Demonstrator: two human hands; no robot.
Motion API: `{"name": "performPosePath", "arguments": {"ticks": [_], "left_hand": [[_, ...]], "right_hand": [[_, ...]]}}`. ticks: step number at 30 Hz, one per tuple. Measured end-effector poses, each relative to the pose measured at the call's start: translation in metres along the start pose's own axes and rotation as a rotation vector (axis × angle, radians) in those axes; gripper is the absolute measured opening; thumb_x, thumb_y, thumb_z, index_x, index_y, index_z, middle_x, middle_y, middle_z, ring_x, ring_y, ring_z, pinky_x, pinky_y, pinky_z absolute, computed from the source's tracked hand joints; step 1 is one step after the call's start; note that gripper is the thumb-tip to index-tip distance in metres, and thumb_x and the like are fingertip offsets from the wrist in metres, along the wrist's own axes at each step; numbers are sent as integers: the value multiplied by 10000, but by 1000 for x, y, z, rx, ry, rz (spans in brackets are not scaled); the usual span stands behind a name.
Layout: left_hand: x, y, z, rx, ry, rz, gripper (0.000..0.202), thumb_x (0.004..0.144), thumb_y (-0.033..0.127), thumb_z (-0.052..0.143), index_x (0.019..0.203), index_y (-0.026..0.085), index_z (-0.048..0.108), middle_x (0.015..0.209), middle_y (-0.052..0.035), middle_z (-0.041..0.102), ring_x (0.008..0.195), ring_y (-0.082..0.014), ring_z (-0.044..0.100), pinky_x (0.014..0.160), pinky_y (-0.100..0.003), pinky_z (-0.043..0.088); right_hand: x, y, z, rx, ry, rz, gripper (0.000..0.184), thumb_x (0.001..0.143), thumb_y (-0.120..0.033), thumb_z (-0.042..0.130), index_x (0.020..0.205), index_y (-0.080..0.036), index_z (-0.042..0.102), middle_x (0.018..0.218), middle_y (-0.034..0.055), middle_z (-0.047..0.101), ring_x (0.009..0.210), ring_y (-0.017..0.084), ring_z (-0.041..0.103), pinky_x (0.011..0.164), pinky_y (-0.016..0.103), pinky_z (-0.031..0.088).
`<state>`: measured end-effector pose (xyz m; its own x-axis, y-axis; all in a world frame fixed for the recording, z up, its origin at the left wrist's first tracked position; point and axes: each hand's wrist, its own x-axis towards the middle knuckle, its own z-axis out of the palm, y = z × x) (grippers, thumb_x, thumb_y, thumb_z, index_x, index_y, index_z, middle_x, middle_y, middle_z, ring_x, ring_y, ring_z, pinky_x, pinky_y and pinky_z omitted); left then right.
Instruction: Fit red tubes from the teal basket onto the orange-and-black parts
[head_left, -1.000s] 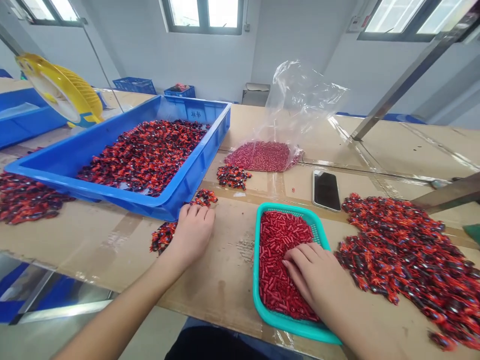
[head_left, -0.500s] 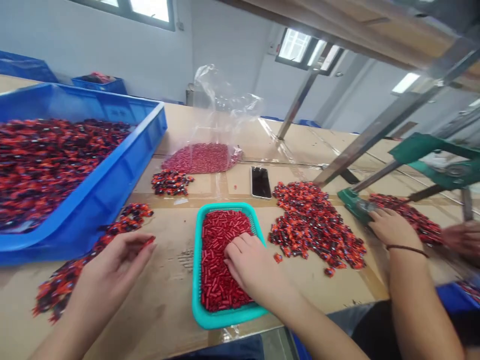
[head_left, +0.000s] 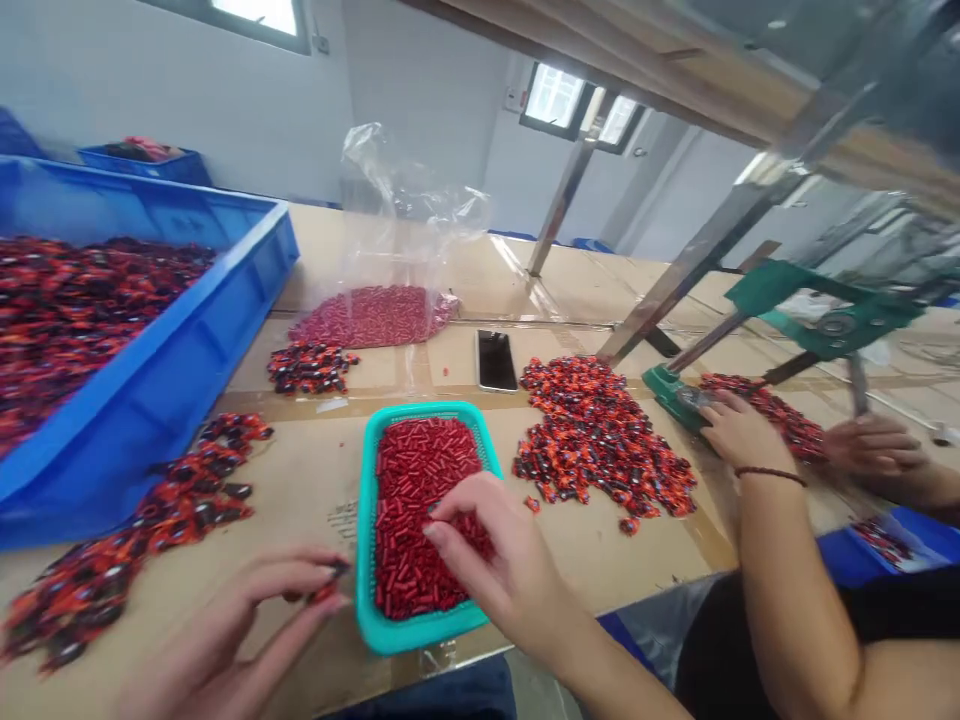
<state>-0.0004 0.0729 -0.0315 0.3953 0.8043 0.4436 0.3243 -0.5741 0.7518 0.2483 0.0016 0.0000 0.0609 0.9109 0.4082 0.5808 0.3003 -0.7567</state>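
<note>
My left hand (head_left: 247, 620) is low at the front left, fingers pinched on a small red-and-black piece (head_left: 324, 592) just left of the teal basket (head_left: 367, 530). The basket holds many small red tubes (head_left: 420, 500). My right hand (head_left: 487, 560) hovers over the basket's near right part, fingers curled in a pinch; what they hold is too small to make out. A trail of red-and-black pieces (head_left: 150, 520) lies on the cardboard to the left.
A big blue crate (head_left: 172, 340) of red-and-black pieces stands at the left. Behind the basket are a plastic bag of red tubes (head_left: 375, 310), a small pile (head_left: 307, 368), a phone (head_left: 495, 360) and a larger pile (head_left: 600, 440). A co-worker's hands (head_left: 739, 430) work at a green press (head_left: 817, 320) on the right.
My left hand came back from the pile by the crate toward me with a piece pinched. My right hand lifted from lying flat in the basket to a pinch. The view swung right.
</note>
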Motion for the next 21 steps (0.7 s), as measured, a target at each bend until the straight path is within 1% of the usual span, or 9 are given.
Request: {"name": "performPosePath", "arguments": {"ticks": [2,3,4,5,7,10,15,19,21], "left_hand": [[1,18,2,-100,-72,126,50,974,316,702,1007,310,739,948,11,789,867,-160,798,767,-180,666],[1,26,3,-131,-109,129,76,977,272,705,1036,309,733,945,14,779,857,-140,792,764,-155,653],[0,31,4,-156,-116,132,104,982,240,699,1062,304,722,933,15,768,865,-128,787,785,-145,644],[-1,36,6,-163,-123,114,123,985,216,693,1077,297,706,962,8,768,940,-137,784,849,-163,640],[-6,42,8,-169,-92,86,154,992,189,679,1117,278,666,991,-2,763,981,-134,773,894,-173,628],[-15,47,11,-134,-44,106,190,995,171,666,1164,237,613,997,-24,755,921,-121,759,847,-167,624],[-15,53,8,-35,-22,241,172,995,115,651,1135,192,589,944,-33,764,871,-127,733,835,-234,583],[-14,53,6,1,-12,305,157,1007,62,608,1117,170,577,960,-34,802,887,-123,737,844,-271,526],[-16,54,6,40,-14,316,136,1008,57,606,1070,176,586,972,-19,818,922,-125,739,888,-295,488]], "right_hand": [[-12,-11,4,124,-20,25,75,1065,-297,570,1017,-244,596,928,-8,658,876,131,639,784,255,527],[-17,-15,7,190,-21,24,68,1069,-292,561,1019,-253,587,924,-13,650,862,125,635,767,243,529],[-21,-18,10,254,-22,19,68,1070,-288,555,1015,-259,582,912,-17,643,844,123,630,749,236,530],[-24,-20,13,304,-23,9,68,1068,-283,555,1009,-262,581,897,-19,637,828,123,625,736,231,532],[-27,-22,19,346,-24,-23,48,1052,-258,578,1005,-263,588,877,-17,632,819,127,624,731,228,541],[-28,-24,25,266,-37,-107,61,1014,-192,630,1026,-246,603,877,-5,649,835,134,642,756,231,561],[-24,-29,28,130,9,-266,44,993,-173,651,994,-208,623,800,9,684,759,143,659,697,235,577],[-24,-26,27,55,-69,-315,101,972,-123,655,1012,-201,606,800,16,697,760,148,665,707,251,594],[-25,-24,26,18,-118,-309,140,960,-107,663,1014,-214,590,809,13,702,769,150,668,714,256,600]]}}
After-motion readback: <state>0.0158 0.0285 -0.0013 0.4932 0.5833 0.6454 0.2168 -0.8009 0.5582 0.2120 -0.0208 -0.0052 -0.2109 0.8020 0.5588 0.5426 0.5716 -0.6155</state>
